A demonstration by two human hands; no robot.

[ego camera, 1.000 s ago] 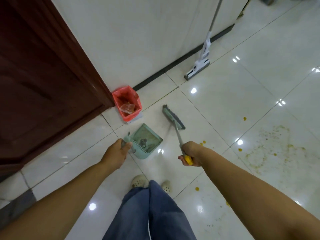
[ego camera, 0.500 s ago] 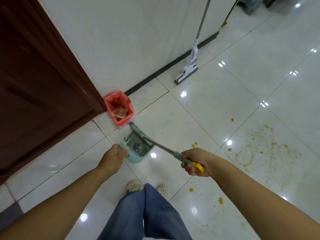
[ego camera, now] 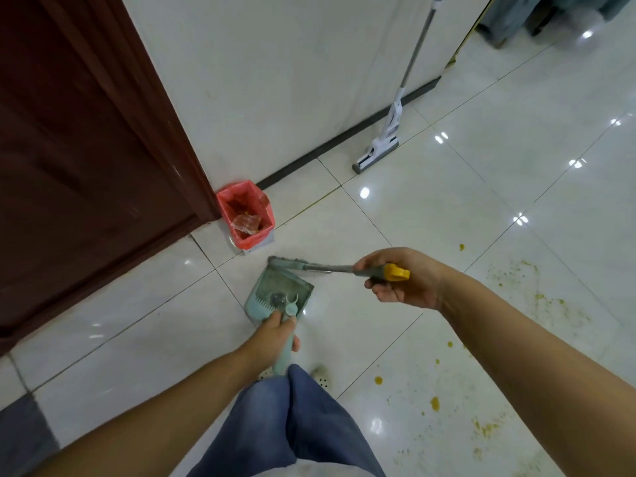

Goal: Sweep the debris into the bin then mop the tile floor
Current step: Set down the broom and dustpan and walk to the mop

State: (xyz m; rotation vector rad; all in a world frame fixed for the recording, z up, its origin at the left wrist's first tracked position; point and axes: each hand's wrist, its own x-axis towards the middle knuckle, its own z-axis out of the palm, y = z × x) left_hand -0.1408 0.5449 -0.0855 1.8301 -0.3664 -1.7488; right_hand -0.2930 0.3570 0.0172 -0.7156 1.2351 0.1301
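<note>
Left hand (ego camera: 277, 330) gripping dustpan (ego camera: 279, 293), right hand (ego camera: 401, 277) (palm up) holding brush (ego camera: 311, 265)

Glossy white tile floor (ego camera: 430, 208) with thin grey grout lines. A red-lined bin (ego camera: 246, 215) stands on it against the wall, and the mop head (ego camera: 377, 154) rests farther right of the bin at the same wall. Blobs of yellow debris (ego camera: 435, 403) and a speckled smear (ego camera: 537, 297) lie well right of the bin, away from the wall.
</note>
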